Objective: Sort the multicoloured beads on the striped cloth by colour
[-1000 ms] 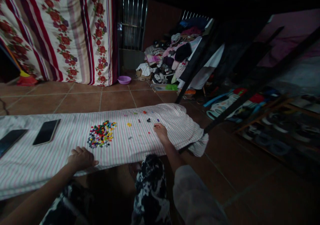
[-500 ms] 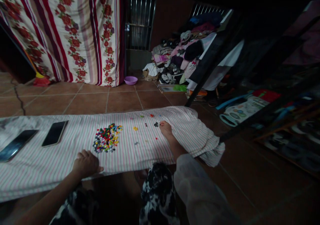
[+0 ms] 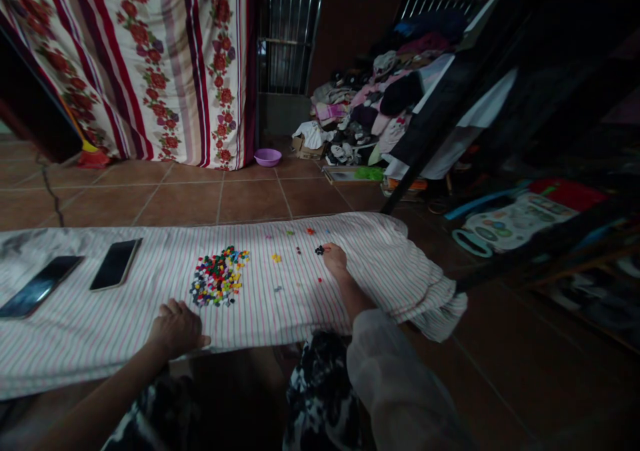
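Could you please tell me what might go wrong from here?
The right hand has its fingertips right at the small black pieces, so a slight nudge could scatter that cluster.

The left hand rests at the near edge of the striped cloth; a tug there might shift the loose multicoloured pile.

In this dim light, the dark pair beside the black cluster could be mistaken for part of it.
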`<state>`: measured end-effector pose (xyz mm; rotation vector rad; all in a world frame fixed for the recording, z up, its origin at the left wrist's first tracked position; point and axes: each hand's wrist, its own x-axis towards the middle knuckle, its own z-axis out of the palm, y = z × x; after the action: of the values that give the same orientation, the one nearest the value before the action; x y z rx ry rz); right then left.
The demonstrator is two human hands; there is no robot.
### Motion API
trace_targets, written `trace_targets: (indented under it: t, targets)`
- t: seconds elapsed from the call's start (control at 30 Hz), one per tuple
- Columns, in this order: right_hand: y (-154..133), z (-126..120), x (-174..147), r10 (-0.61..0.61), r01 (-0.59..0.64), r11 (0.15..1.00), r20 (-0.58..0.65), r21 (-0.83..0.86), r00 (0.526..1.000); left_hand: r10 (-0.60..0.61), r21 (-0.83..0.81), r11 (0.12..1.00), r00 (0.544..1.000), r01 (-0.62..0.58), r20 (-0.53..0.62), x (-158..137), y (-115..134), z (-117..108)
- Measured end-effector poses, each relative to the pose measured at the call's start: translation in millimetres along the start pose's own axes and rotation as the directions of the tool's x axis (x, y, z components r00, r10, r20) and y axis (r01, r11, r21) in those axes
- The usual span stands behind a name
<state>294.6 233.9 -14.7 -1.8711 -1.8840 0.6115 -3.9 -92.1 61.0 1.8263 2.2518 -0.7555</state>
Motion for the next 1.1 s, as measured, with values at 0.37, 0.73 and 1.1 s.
trace_targets:
  t: [0.37,0.73,1.1]
  targets:
    - [8,-12,-6,-0.040,0.038,0.995,0.022,0.093,0.999,0.008,0.019,1.000,0.999,-0.008,-0.045,1,-2,5]
    - [47,-58,-39,-0.059,0.058,0.998,0.026,0.024,0.998,-0.002,-0.034,0.999,0.998,0.000,-0.056,-1,-2,8]
    - [53,-58,-75,-0.107,0.116,0.987,0.084,-0.112,0.991,-0.021,-0.013,1.000,0.995,0.020,-0.098,7,-3,23]
